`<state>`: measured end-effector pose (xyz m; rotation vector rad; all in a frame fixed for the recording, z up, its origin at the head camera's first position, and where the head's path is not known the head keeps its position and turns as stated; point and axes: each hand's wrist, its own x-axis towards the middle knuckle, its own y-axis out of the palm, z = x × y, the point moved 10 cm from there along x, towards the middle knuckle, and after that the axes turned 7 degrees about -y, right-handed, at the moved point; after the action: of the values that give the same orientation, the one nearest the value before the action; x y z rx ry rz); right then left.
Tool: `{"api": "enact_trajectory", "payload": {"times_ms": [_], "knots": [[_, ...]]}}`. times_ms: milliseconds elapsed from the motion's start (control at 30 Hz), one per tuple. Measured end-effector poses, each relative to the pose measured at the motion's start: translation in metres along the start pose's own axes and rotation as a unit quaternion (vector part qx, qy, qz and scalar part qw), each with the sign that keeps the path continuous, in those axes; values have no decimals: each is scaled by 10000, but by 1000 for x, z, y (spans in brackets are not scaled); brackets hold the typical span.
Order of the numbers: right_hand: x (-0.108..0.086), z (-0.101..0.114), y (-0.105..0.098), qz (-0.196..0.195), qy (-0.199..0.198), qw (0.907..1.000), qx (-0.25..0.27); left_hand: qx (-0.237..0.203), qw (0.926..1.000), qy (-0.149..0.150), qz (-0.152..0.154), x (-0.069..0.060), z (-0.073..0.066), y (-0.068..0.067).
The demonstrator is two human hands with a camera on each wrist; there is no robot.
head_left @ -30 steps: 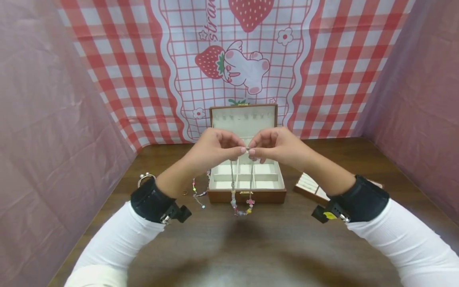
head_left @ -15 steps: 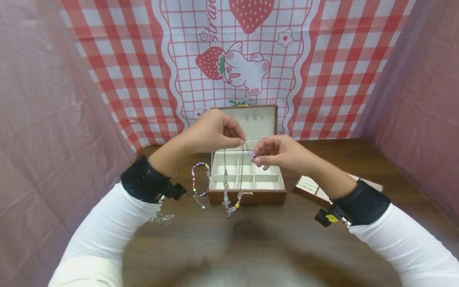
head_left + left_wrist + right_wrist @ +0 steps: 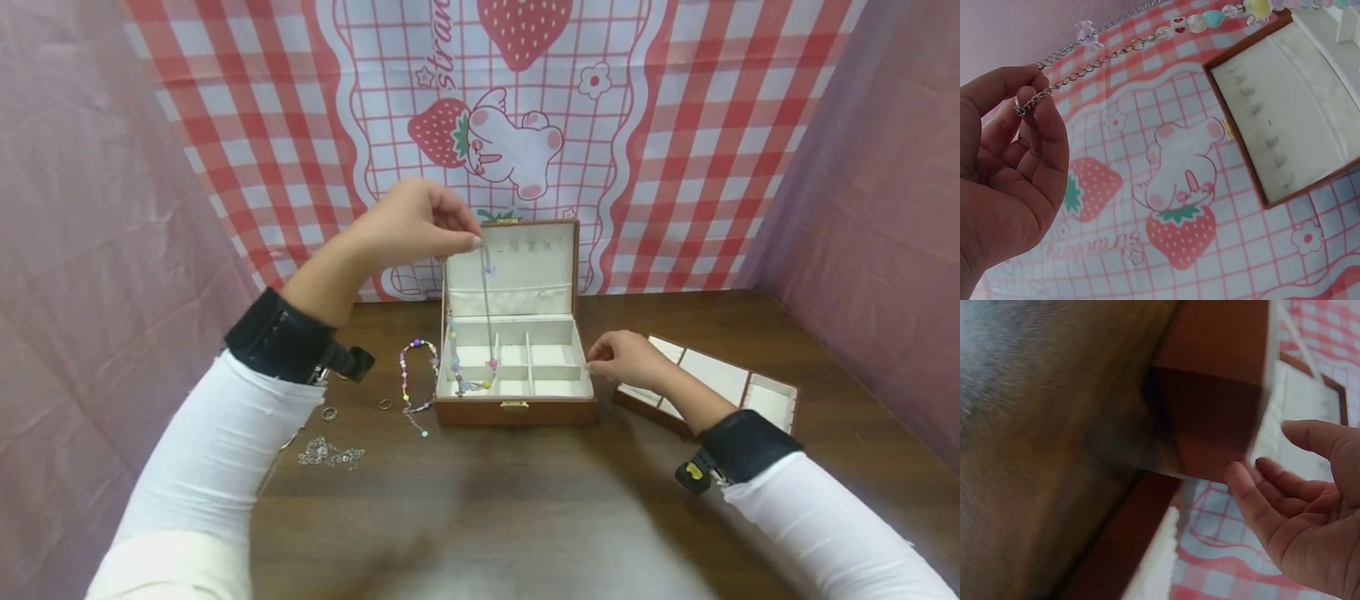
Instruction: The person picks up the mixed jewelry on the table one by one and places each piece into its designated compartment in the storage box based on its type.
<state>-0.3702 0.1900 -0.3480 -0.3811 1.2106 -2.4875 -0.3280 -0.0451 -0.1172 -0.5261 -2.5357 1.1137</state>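
In the head view my left hand point(image 3: 420, 221) is raised before the jewelry box's open lid. It pinches the silver chain of a beaded necklace point(image 3: 486, 308), whose pastel beads hang in front of the box's compartments. The left wrist view shows the chain point(image 3: 1094, 62) looped over the fingers, with a small lilac charm on it. The brown jewelry box point(image 3: 480, 412) has a white lining and several compartments. My right hand point(image 3: 626, 360) is at the box's right side, holding nothing. From the right wrist, its fingers point(image 3: 1250, 494) appear loosely bent near the box's corner; contact is unclear.
A divided tray point(image 3: 712, 379) lies to the right of the box. A beaded strand point(image 3: 405, 383), small rings point(image 3: 330, 413) and a tangled silver chain point(image 3: 330, 454) lie on the wooden table point(image 3: 450, 517) to the left. A strawberry-print cloth point(image 3: 517, 142) hangs behind.
Both hands were together at the chain's ends. The right hand let go and moved right and down to the box's side; the left rose leftward with the necklace.
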Motion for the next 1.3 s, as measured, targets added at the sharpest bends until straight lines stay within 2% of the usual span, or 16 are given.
{"api": "enact_trajectory", "payload": {"times_ms": [67,133,200,267,300,367,533,767,1100,1300], "knots": [[0,-11,9,163,206,9992,301,-74,9999,-93,-77,5,4,-4],[-1,-18,21,330,419,9934,1019,-126,9996,-210,-161,9,9,-8],[-2,-21,31,435,603,9804,1826,-150,9991,-321,-253,14,15,-12],[-2,-24,38,436,800,9633,2524,-193,9985,-398,-327,18,20,-16],[-3,-25,40,419,860,9569,2743,-221,9983,-411,-357,20,23,-17],[-4,-26,41,321,910,9506,2949,-318,9979,-395,-410,25,27,-20],[-6,-24,37,69,885,9487,3036,-553,9961,-314,-617,40,38,-25],[-9,-25,38,-150,904,9481,3045,-480,9922,-213,-1134,64,53,-26],[-7,-26,41,-196,965,9475,3042,-594,9787,-536,-1891,95,75,-36],[-10,-28,42,-143,1014,9514,2905,-540,9715,-490,-2256,109,88,-36]]}}
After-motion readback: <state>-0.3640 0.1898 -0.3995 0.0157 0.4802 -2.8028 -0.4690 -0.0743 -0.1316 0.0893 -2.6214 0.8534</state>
